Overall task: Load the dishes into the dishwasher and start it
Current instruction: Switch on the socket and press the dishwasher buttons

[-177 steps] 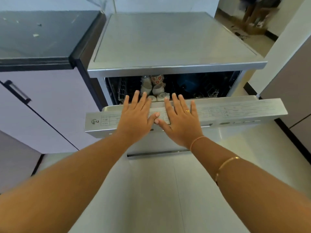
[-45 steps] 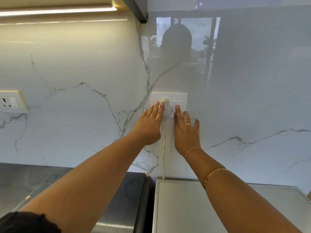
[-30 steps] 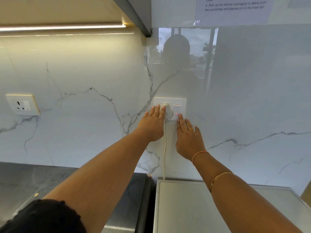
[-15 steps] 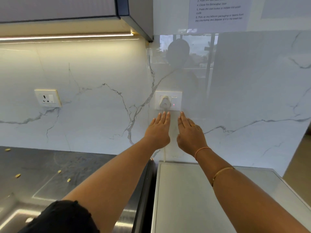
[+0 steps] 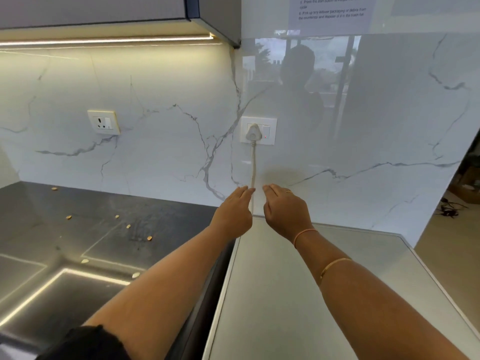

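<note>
**Fig. Head view, power pt behind the machine; items listed largest to smallest.**

(a) Marble wall [image 5: 155, 87], glossy, fills the upper half.

(b) Dishwasher [image 5: 270, 294]: only its steel top shows, lower right. Its back edge is against the wall and its left edge is beside the dark worktop [image 5: 78, 229]. Door, racks and dishes are out of view, so I can't say from here whether the load is in.

(c) My left hand [image 5: 233, 211] and right hand [image 5: 283, 211] are both open, fingers straight, palms down, holding nothing. They sit low by the wall above the top's back edge, one each side of the cord [image 5: 253, 165]. I can't tell whether the left fingertips touch it.

(d) Socket plate [image 5: 258, 130] w/ white plug [image 5: 253, 131] seated. A red lamp [image 5: 265, 137] glows at its right, which I read as power on.

(e) Crumbs [image 5: 68, 217] lie scattered on the worktop.

**Risk:** a hand drawing back could snag the cord and loosen the plug, cutting power before the start button is pressed. I est. this as low, since the cord hangs flat to the wall. Start also won't take if the door isn't latched, which I can't verify here.

**Orientation:** the dishwasher front faces toward me, below frame. The visible top's long axis appears to run wall-to-viewer. The cord's long axis is vertical, w/ the plug pointing into the wall.
</note>
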The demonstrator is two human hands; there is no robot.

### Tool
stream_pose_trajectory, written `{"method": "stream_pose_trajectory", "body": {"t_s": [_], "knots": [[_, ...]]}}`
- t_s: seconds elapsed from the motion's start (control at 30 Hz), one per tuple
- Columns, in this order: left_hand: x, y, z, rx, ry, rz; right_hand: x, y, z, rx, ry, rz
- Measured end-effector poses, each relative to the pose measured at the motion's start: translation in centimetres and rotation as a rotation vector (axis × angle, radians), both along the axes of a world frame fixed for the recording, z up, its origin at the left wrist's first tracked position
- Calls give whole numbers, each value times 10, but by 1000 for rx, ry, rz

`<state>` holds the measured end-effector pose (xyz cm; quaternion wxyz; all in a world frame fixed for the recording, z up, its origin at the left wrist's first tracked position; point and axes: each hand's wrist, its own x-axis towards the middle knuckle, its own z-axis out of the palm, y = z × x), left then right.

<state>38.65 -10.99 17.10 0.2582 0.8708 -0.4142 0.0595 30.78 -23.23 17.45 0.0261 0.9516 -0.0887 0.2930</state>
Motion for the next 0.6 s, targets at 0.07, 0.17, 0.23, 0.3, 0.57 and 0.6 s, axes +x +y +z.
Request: {"method": "stream_pose_trajectory", "body": {"t_s": [0.07, 0.17, 0.23, 0.3, 0.57, 0.6], "knots": [[-17, 12, -9, -11, 18, 5, -14, 10, -7, -7, -7, 22], [-35, 29, -17, -1, 30, 23, -31, 28, -15, 2, -18, 45], [-48, 43, -19, 19, 12, 21, -48, 43, -18, 17, -9, 57], [-61, 56, -21, 25, -4, 13, -65, 57, -21, 32, 20, 73], [-116, 124, -27, 43, -35, -67, -127, 120, -26, 49, 78, 2], [-124, 134, -29, 45, -28, -81, -134, 129, -27, 53, 86, -17]]}}
